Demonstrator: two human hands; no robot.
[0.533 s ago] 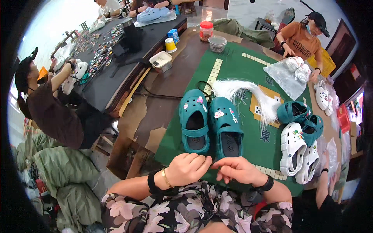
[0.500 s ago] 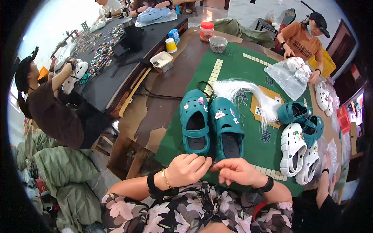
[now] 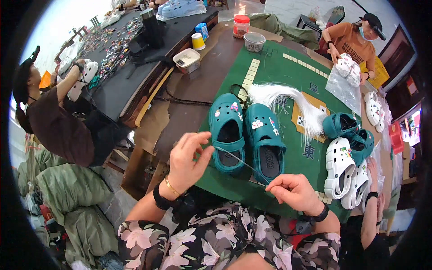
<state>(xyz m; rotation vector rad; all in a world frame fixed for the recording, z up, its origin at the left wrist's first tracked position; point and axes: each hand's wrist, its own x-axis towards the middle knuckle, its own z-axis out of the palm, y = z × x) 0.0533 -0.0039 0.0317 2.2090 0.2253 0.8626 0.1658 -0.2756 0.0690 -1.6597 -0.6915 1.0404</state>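
A black-topped table (image 3: 112, 96) strewn with tiny pieces stands left of the near teal clogs (image 3: 266, 140) and runs out at the upper rim, its far workers cut off. Beneath the clogs, a green mat (image 3: 227, 185) covers part of a brown table (image 3: 211, 67). Green sacks (image 3: 74, 184) slump lower left of the clogs, cropped by the dark fisheye edge. Right of them, a co-worker's forearm (image 3: 370, 218) enters, its owner mostly hidden. A white strand bundle (image 3: 288, 96) lies just beyond them. The left hand (image 3: 186, 162) is beside their left heel, thumb and forefinger apart; I cannot tell how it holds the thin thread (image 3: 243, 163). The right hand (image 3: 294, 191), nearer than their right heel, pinches the thread, which slants across both heels.
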